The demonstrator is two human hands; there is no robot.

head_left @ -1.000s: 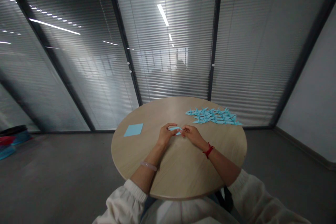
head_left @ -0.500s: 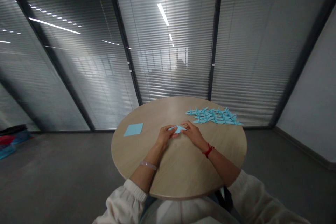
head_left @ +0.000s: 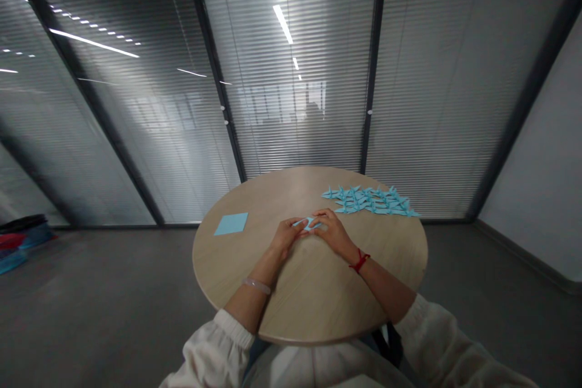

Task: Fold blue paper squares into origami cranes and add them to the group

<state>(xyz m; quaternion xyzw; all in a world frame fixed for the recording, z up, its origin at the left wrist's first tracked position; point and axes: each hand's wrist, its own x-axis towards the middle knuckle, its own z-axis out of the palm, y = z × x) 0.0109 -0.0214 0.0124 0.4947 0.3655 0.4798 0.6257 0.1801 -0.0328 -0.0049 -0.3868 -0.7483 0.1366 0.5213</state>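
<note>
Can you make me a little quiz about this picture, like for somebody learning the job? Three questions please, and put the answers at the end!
1. Pick one. What goes around the wrist of the right hand?
A) a black watch
B) a red band
C) a green ribbon

2. True or false: the left hand is not touching the small blue paper.

3. Fill in the gap: on the table, the folded blue shapes are on the right side, and the flat blue sheet is on the ____ side.

Key:
1. B
2. False: both hands are on it.
3. left
</note>
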